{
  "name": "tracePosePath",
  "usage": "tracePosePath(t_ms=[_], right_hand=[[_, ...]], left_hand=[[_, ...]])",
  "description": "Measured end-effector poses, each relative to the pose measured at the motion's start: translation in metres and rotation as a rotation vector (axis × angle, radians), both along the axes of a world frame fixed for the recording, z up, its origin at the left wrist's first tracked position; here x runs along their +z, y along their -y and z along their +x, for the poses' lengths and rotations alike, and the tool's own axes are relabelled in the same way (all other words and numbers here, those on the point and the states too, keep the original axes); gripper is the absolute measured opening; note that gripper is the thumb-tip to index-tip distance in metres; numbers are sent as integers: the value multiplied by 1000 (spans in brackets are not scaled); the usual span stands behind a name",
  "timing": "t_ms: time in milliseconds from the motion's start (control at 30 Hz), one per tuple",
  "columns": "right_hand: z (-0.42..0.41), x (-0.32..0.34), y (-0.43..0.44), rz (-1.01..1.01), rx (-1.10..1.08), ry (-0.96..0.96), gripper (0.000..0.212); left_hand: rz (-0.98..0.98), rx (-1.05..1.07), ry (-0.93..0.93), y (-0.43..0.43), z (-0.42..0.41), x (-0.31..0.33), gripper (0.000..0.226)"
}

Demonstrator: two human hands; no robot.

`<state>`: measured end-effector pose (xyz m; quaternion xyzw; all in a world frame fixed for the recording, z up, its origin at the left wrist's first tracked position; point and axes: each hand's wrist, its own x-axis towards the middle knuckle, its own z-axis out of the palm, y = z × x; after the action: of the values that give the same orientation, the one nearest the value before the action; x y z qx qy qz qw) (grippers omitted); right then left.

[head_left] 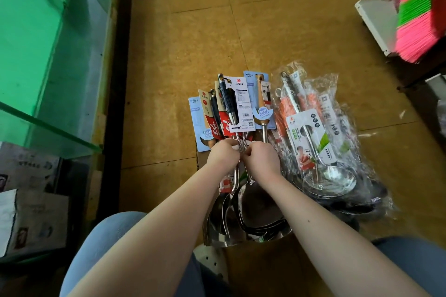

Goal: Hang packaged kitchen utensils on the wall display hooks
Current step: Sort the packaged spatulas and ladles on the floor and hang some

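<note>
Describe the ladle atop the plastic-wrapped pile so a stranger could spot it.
On the brown floor, find the crinkly clear-plastic bundle beside the right hand. The steel ladle lies topmost, bowl nearest the person; its white card has green stripes, unlike the orange-handled tools beneath.

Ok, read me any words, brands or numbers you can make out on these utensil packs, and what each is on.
"Shunyang", as far as I can read: top blue card and left blue card.
White card on the spatulas: red logo, Chinese characters, fine print, QR code; too small to read.
Ladle card: print too blurred.
Red cards: large white characters, partly hidden.
</note>
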<state>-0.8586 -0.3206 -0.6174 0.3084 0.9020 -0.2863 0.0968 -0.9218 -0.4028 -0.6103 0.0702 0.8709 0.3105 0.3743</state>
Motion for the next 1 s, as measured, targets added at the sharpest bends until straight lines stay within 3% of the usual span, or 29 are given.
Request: tracePosePath(t_ms=[367,500,667,1000], right_hand=[[5,4,-20,-68,-183,-144,23],[15,32,-27,-155,-197,-129,37],[35,128,-32,-304,-199,-68,51],[66,407,-58,-342,-268,-122,50]], left_hand=[[46,52,-73,-6,-5,14,27],[6,23,-71,-9,-4,41,27],[-22,31,-38,-20,3,137,24],[41,66,-2,-48,43,397,33]])
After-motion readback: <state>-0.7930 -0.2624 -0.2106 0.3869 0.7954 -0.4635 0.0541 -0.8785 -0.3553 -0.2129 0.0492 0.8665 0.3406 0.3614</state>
